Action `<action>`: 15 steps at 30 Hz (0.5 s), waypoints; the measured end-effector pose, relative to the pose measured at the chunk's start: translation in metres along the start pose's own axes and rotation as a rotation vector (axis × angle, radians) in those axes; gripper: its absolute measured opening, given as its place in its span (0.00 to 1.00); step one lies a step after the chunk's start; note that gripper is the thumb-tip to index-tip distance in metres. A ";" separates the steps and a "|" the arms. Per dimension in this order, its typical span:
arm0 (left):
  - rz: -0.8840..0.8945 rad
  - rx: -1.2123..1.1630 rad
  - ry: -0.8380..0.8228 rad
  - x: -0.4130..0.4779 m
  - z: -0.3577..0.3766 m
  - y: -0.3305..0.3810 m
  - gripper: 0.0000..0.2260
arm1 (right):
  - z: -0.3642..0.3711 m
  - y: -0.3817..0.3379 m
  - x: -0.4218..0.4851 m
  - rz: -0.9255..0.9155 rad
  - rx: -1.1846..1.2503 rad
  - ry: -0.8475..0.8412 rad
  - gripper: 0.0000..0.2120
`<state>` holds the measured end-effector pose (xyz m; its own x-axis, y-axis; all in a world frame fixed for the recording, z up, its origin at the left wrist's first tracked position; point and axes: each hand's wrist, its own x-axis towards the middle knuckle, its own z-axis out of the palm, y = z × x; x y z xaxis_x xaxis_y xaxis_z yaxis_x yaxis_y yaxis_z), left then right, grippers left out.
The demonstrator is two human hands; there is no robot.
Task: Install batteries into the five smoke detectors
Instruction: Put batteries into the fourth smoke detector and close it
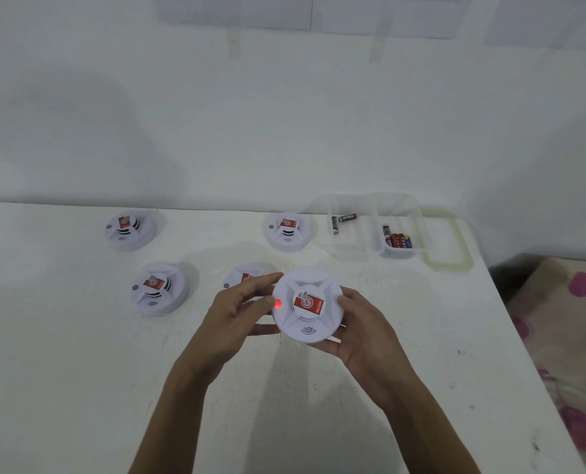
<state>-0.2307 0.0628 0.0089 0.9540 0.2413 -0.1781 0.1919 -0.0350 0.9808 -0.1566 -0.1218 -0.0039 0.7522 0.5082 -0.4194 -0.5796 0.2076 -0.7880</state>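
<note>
**Left hand (240,309) and right hand (363,331) grip a lit smoke detector (307,304)**

Fingers of both hands curl round opposite edges of the smoke detector, holding it just above the desk (79,371). A red light (277,303) glows beside the left thumb. Four more detectors (156,289) lie on the desk behind. Farther right, a clear container (421,217) holds batteries (399,239).

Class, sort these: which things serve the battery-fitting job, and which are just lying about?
For the job: held white round plastic smoke detector; four matching detectors set down; cylindrical batteries; clear plastic compartment box.
Lying about: green-rimmed plastic lid; pink-flowered cloth.
</note>
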 end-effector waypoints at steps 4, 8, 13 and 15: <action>-0.008 -0.001 0.014 -0.003 0.000 0.000 0.14 | -0.001 0.002 -0.001 0.013 0.002 0.011 0.17; -0.010 -0.014 0.022 -0.007 -0.001 0.000 0.14 | 0.002 0.004 -0.001 0.021 -0.012 0.007 0.16; -0.010 -0.010 0.038 -0.011 -0.007 -0.001 0.14 | 0.009 0.007 -0.001 0.026 -0.015 0.011 0.16; -0.007 -0.012 0.033 -0.011 -0.010 -0.001 0.14 | 0.011 0.007 -0.002 0.020 -0.023 0.013 0.16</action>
<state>-0.2440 0.0694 0.0107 0.9446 0.2730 -0.1825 0.1957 -0.0218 0.9804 -0.1654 -0.1117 -0.0032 0.7446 0.5012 -0.4410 -0.5875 0.1784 -0.7893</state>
